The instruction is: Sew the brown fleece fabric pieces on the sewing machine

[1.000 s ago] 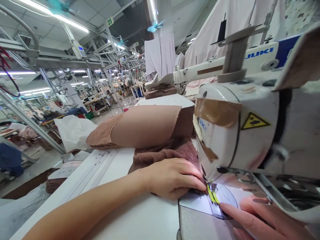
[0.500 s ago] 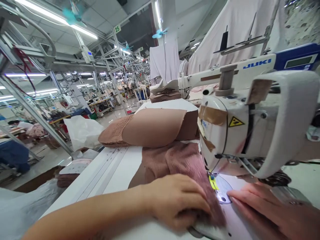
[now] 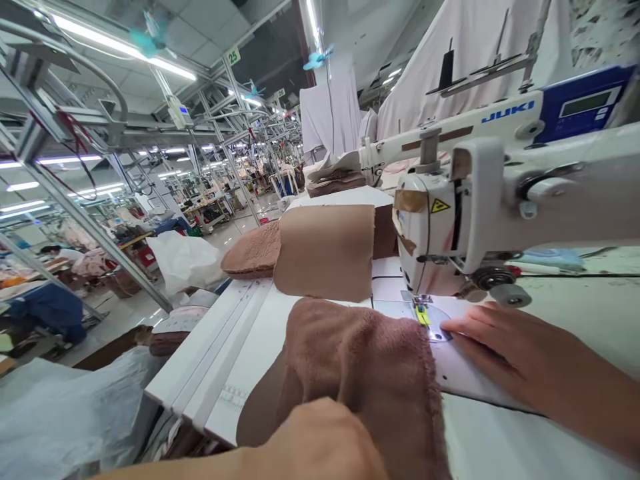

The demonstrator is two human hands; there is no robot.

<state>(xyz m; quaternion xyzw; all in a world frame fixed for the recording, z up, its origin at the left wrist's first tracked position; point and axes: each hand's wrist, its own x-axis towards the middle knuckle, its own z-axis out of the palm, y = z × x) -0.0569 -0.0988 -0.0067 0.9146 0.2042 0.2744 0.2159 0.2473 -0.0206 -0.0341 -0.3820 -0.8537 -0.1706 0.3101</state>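
Note:
My left hand (image 3: 320,443) is at the bottom edge, its fingers hidden under a brown fleece piece (image 3: 370,373) that bunches up over it and is lifted off the table. The fleece lies short of the needle plate (image 3: 434,322). My right hand (image 3: 505,350) rests flat on the white machine bed (image 3: 480,380), fingers stretched out, fingertips just right of the needle plate and the yellow-marked presser foot (image 3: 421,312). It holds nothing. The white JUKI sewing machine (image 3: 500,193) hangs over the plate.
A stack of tan fabric pieces (image 3: 325,253) and a folded fuzzy brown piece (image 3: 253,252) sit behind the fleece. A white plastic bag (image 3: 183,260) and bins of cloth lie left of the table. Another person works at far left (image 3: 55,253).
The fleece piece has been drawn back from under the presser foot toward me with my left hand. My right hand stays by the needle plate. The view has pulled back and tilted.

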